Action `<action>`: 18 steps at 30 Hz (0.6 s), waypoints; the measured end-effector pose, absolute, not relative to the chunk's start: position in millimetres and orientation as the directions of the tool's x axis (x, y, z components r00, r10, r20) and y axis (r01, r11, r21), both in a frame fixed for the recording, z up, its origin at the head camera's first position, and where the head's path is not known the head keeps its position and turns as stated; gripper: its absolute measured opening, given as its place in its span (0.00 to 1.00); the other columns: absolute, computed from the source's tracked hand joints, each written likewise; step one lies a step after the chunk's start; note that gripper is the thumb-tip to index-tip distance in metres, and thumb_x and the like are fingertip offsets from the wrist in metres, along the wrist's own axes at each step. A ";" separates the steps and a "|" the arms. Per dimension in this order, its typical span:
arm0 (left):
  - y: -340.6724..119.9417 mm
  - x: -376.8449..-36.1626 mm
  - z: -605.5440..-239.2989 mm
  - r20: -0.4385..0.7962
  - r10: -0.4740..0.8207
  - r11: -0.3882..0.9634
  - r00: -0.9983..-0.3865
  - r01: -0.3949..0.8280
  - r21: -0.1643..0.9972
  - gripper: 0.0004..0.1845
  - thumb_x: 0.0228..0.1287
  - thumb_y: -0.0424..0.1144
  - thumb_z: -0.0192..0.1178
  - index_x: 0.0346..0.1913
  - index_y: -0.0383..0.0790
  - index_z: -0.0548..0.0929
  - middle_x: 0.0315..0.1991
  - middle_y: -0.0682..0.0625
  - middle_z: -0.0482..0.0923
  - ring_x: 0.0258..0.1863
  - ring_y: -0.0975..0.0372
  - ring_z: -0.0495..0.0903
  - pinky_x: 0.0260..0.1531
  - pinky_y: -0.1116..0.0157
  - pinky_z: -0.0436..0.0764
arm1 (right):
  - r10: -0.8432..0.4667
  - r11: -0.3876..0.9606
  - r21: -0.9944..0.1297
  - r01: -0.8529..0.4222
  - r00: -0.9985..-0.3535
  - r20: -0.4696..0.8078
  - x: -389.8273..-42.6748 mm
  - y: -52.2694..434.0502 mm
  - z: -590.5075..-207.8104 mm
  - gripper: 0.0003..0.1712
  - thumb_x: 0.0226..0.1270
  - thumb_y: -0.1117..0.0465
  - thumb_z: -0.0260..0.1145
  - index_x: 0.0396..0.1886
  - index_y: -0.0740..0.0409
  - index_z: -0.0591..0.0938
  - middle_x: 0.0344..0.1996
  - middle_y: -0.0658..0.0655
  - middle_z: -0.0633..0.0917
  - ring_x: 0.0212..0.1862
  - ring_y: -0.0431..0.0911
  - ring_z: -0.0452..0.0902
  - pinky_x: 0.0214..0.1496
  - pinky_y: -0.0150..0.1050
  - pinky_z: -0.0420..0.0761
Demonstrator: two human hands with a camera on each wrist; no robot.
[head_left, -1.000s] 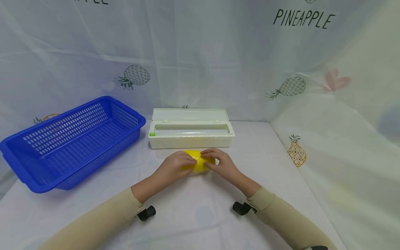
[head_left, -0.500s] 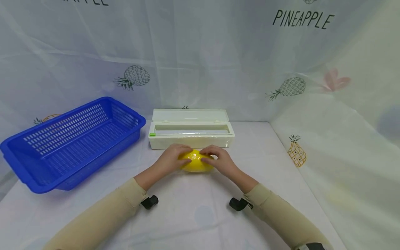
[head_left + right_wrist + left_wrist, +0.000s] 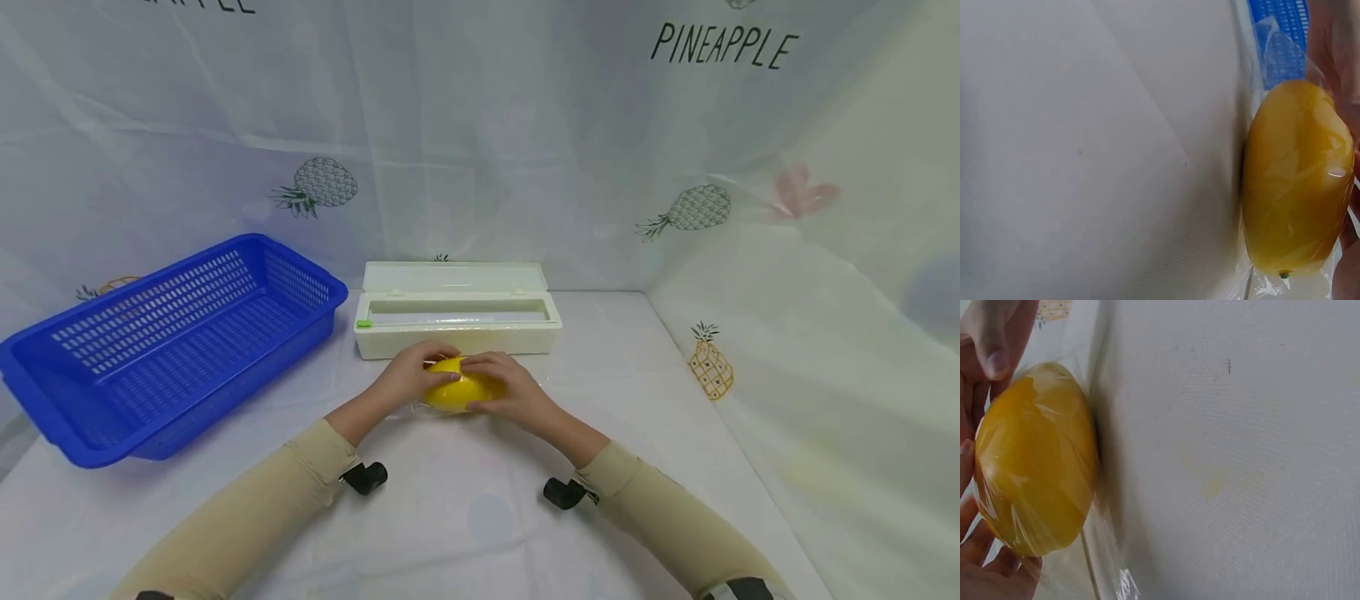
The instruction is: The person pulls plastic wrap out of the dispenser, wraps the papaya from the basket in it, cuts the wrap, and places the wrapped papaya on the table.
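Yellow fruit [image 3: 453,400] is gripped btwn both hands, nr the ctr of the tabletop [image 3: 480,521], just in front of the white box [image 3: 498,339]. Its left end is held by the left hand [image 3: 409,377], w/ fingers bent over the far side & thumb laid on top. Its right end is held by the right hand [image 3: 519,395], fingers over the top & thumb low on the near side. Fruit is laid lengthwise, prob. b/c both ends can then be reached at once & rolling is checked. Whether its underside is touching the tabletop can't be told.

Clear film [image 3: 1275,53] is drawn round the fruit, tight & creased in places, w/ loose folds past its ends; the two-handed hold is prob. meant to press film close & steady the fruit.

The lid [image 3: 453,277] of the box is tipped back, so the pale roll [image 3: 457,317] inside is left exposed, poss. for easy access. A green tab [image 3: 363,323] is seen at the box's left front edge. Blue basket [image 3: 296,348] is set at an angle on the left, well apart from the fruit, presumably so elbow room isn't blocked.
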State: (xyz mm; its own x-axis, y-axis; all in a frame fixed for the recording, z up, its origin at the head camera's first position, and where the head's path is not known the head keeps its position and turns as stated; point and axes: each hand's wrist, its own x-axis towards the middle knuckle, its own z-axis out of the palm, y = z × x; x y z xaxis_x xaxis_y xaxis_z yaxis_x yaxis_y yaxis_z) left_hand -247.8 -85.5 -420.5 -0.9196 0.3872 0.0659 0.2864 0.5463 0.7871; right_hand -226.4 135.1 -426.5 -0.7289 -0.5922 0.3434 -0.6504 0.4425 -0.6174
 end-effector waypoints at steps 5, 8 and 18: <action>-90.3 -245.2 -413.8 0.054 0.331 0.551 -0.942 0.239 0.800 0.24 0.62 0.42 0.68 0.60 0.42 0.79 0.58 0.46 0.77 0.59 0.50 0.74 0.61 0.53 0.72 | -0.609 0.528 -0.555 -0.643 -0.742 0.281 -234.0 126.3 -423.8 0.35 0.49 0.61 0.80 0.59 0.60 0.79 0.58 0.54 0.74 0.62 0.50 0.65 0.66 0.46 0.68; -89.7 -234.5 -404.6 0.188 0.331 0.575 -0.925 0.355 0.737 0.19 0.60 0.40 0.70 0.54 0.40 0.83 0.55 0.47 0.80 0.58 0.50 0.75 0.61 0.52 0.72 | -0.599 0.561 -0.532 -0.634 -0.755 0.268 -240.5 124.2 -424.2 0.36 0.48 0.61 0.81 0.58 0.61 0.78 0.58 0.55 0.74 0.62 0.51 0.65 0.66 0.46 0.68; -73.6 -217.2 -407.7 0.274 0.435 0.720 -0.858 0.514 0.466 0.29 0.46 0.39 0.79 0.53 0.33 0.82 0.52 0.45 0.77 0.52 0.53 0.75 0.58 0.57 0.74 | -0.577 0.545 -0.615 -0.570 -0.787 0.217 -251.1 124.8 -418.1 0.35 0.44 0.65 0.82 0.56 0.61 0.79 0.56 0.56 0.77 0.60 0.51 0.69 0.64 0.47 0.71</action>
State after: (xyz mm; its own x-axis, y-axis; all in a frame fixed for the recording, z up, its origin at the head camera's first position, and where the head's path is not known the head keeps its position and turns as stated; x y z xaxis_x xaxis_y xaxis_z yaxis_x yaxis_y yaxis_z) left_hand -217.2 -73.6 -407.7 -0.8577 0.4351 0.2741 0.5142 0.7203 0.4657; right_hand -251.1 124.8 -418.1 -0.7871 -0.5775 0.2167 -0.5695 0.5454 -0.6149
